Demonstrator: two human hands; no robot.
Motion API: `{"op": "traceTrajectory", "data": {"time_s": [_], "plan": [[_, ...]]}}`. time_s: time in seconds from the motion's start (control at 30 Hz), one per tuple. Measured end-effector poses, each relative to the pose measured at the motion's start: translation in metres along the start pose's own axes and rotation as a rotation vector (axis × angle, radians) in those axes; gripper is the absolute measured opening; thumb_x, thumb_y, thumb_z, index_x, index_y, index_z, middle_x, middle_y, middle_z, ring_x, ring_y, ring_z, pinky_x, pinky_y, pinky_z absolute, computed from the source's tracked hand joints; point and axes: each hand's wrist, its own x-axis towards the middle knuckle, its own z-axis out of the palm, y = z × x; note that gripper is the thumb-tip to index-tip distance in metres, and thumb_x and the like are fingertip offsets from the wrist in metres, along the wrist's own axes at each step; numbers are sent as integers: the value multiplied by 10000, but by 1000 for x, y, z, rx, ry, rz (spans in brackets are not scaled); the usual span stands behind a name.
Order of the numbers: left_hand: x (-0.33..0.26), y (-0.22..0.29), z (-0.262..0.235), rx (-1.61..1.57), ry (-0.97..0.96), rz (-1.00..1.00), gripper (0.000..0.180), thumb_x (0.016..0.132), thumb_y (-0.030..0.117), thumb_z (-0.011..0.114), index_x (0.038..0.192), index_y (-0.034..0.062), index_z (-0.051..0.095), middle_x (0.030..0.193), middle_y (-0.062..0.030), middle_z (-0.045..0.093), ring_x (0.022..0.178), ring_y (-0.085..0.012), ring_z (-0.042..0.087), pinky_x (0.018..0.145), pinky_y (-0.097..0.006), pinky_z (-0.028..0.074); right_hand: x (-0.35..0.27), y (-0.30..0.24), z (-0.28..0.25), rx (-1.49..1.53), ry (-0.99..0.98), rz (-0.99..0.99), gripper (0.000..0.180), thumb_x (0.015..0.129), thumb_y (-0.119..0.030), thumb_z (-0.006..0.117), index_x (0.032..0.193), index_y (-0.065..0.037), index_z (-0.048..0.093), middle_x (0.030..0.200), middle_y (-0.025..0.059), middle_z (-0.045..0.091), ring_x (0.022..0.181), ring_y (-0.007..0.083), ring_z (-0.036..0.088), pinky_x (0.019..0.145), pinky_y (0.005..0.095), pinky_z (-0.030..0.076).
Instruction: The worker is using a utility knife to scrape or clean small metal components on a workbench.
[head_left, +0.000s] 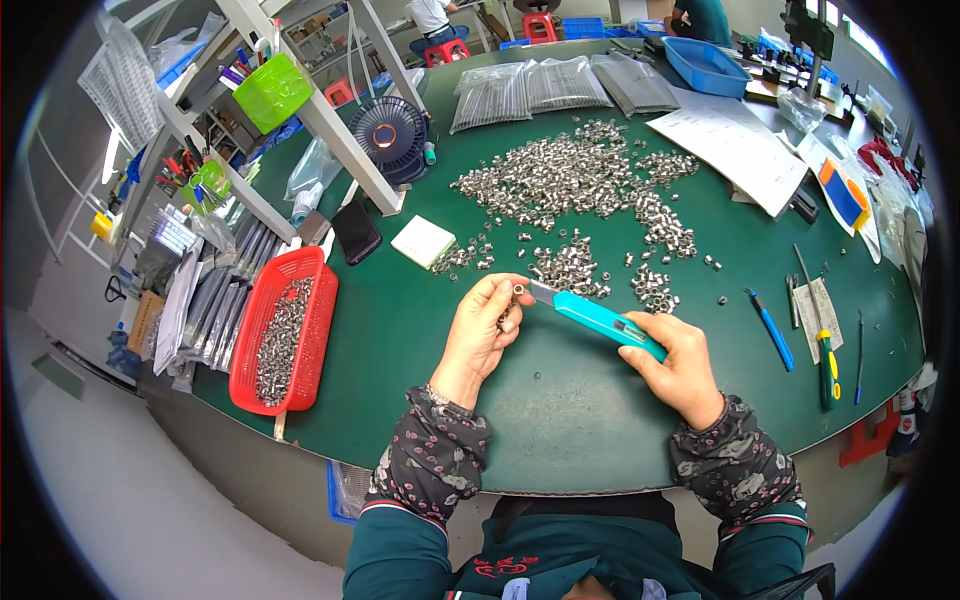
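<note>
Looking down, head view: left hand [483, 325] pinches small silver metal ring [519, 289] above green table [560, 400]; right hand [672, 352] grips teal utility knife [600, 319], blade touching ring. Likely risk: blade slips, cuts left fingers [500, 292]; ring drops among loose pile of silver rings [570, 180].

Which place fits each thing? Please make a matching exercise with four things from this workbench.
Things:
1. red basket
2. turquoise utility knife
3. small metal ring
4. blue tray

Places:
a. far right of the table
b. in the left hand
c. in the right hand
d. left table edge

Pairs: 1-d, 2-c, 3-b, 4-a
</note>
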Motion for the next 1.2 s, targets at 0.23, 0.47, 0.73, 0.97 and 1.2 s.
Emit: {"op": "traceTrajectory", "data": {"time_s": [0.23, 0.47, 0.73, 0.97, 1.2], "plan": [[1, -2, 1, 22, 9, 18, 147, 924, 151, 531, 991, 26, 571, 795, -30, 523, 521, -31, 394, 355, -134, 272, -2, 3, 1, 87, -88, 58, 310, 726, -199, 693, 1000, -61, 646, 709, 117, 592, 625, 263, 585, 572, 341, 452], [-2, -2, 2, 54, 1, 26, 129, 921, 154, 538, 934, 30, 572, 693, 3, 493, 501, -24, 382, 360, -140, 264, -2, 5, 4, 182, -133, 112, 317, 735, -206, 687, 1009, -51, 645, 725, 125, 606, 648, 270, 597, 598, 351, 460], [-3, -2, 3, 85, 25, 15, 158, 923, 189, 542, 901, 35, 568, 642, 20, 481, 470, -19, 376, 369, -142, 257, -1, -5, -2, -5, -138, 116, 314, 736, -228, 681, 1016, -90, 648, 731, 101, 599, 647, 278, 592, 589, 362, 457], [-3, -2, 4, 107, 59, -19, 179, 924, 209, 542, 863, 44, 575, 634, 17, 498, 464, -20, 389, 375, -144, 259, -2, -9, -3, -129, -78, 44, 308, 728, -228, 686, 1006, -101, 645, 703, 87, 570, 619, 284, 579, 550, 371, 450], [-3, -1, 2, 124, 61, -34, 189, 925, 219, 541, 839, 53, 572, 617, 19, 498, 453, -20, 385, 369, -150, 251, -2, -9, -2, -208, -22, -78, 304, 720, -207, 692, 999, -98, 638, 679, 83, 529, 590, 274, 563, 519, 365, 441]]}}
